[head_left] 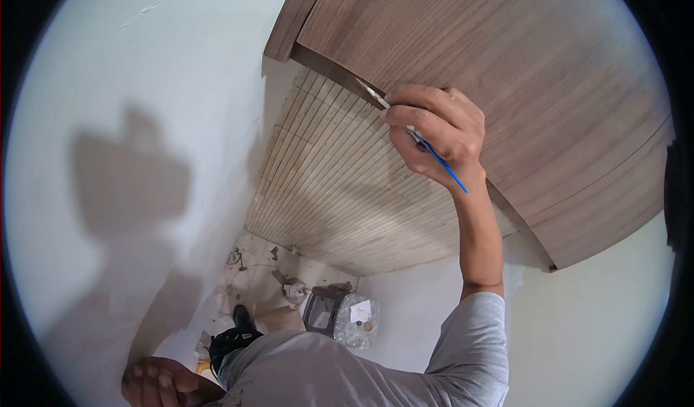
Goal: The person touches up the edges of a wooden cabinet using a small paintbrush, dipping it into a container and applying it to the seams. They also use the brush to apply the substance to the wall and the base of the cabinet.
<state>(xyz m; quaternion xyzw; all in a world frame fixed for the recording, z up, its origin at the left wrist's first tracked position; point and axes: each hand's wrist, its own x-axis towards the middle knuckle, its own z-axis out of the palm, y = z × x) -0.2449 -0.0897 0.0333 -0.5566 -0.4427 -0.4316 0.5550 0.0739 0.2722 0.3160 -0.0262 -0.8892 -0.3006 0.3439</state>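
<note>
My right hand (437,129) is raised and pinches a thin paintbrush (448,170) with a blue handle. The brush's pale, narrow tip points up and left at the lower edge of a brown wood-grain cabinet panel (520,89). It lies over the dark edge strip (332,71) under the panel; whether it touches is hard to tell. My left hand (160,384) is low at the bottom left, close to the white wall, with its fingers curled closed. Anything inside that hand is hidden.
Slatted, light-coloured boarding (325,168) lies below the cabinet. The pale wall (144,53) on the left carries my shadow. Far below, the floor holds a bubble-wrapped item (356,324) with a paper on it, a dark-framed box (323,311) and scattered clutter.
</note>
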